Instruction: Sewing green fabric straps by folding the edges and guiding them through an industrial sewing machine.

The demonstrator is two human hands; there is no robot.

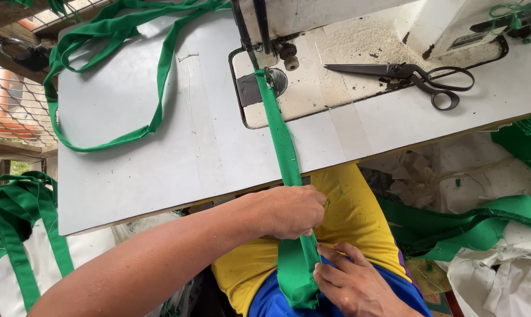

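A folded green fabric strip [282, 141] runs from under the presser foot [269, 76] of a white sewing machine [347, 53] down over the table edge to my lap. My left hand [292, 210] pinches the strip just below the table edge. My right hand [353, 282] grips the wider, unfolded lower part of the strip on my lap, fingers curled onto its edge. Beneath both hands are my yellow shirt [359, 217] and blue shorts.
Black scissors [418, 76] lie on the machine bed at the right. A long sewn green strap [101, 88] loops over the white table [159, 170] at the left. White bags with green handles [19, 235] sit at lower left; green and white cloth [488, 235] piles at right.
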